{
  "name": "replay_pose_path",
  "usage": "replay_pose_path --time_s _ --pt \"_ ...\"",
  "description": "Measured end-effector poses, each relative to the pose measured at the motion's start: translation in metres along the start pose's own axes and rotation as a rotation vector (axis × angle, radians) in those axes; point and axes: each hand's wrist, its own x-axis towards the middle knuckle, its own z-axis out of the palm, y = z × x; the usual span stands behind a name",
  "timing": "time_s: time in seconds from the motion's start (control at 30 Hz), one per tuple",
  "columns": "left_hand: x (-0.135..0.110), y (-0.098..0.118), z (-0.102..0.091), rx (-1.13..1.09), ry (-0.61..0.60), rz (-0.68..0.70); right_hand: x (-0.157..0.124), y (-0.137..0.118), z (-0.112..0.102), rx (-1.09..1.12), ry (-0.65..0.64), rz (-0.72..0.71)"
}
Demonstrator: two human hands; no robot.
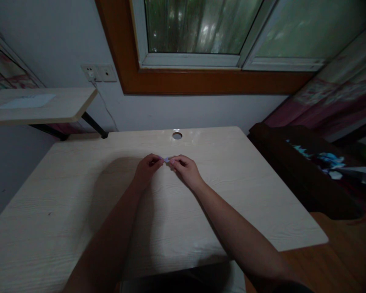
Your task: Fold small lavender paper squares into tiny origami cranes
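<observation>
Between my two hands is a small, pale purple piece (166, 160) that looks like folded paper; most of it is covered by my fingers. My left hand (148, 167) pinches its left end between thumb and fingertips. At the other end, my right hand (186, 168) pinches it the same way. Both hands are close together, low over the far middle part of the light wooden desk (110, 228). The piece is too small and dim for its exact shape to show.
Behind the hands, a round cable hole (177, 135) sits near the desk's back edge. A raised shelf (76, 106) with a sheet of paper (27, 101) stands at the left. A white cable (105, 103) hangs from the wall socket (99, 73). Dark furniture (293, 162) stands at the right.
</observation>
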Motion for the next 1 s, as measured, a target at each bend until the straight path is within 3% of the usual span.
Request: replay_pose_path --time_s 0.2,0.37,0.57,0.73,1.0 --pt "-0.0012 0.0007 0.0016 0.081 -0.054 0.024 -0.0011 -0.0017 0.0011 -0.091 -0.021 -0.027" --pt "-0.0011 -0.0052 0.0016 0.129 -0.005 0.039 -0.0014 -0.0029 0.0018 -0.149 0.003 -0.064" --pt "-0.0011 -0.0044 0.0011 0.121 0.025 0.045 -0.0012 -0.0034 0.0015 -0.136 0.034 -0.043" --pt "-0.0035 0.0013 0.0011 0.081 -0.022 0.031 -0.0018 -0.0057 0.002 -0.061 0.034 -0.022" --pt "-0.0048 0.0028 0.0029 0.118 -0.028 0.034 -0.0021 -0.0046 0.0018 -0.037 -0.022 0.025"
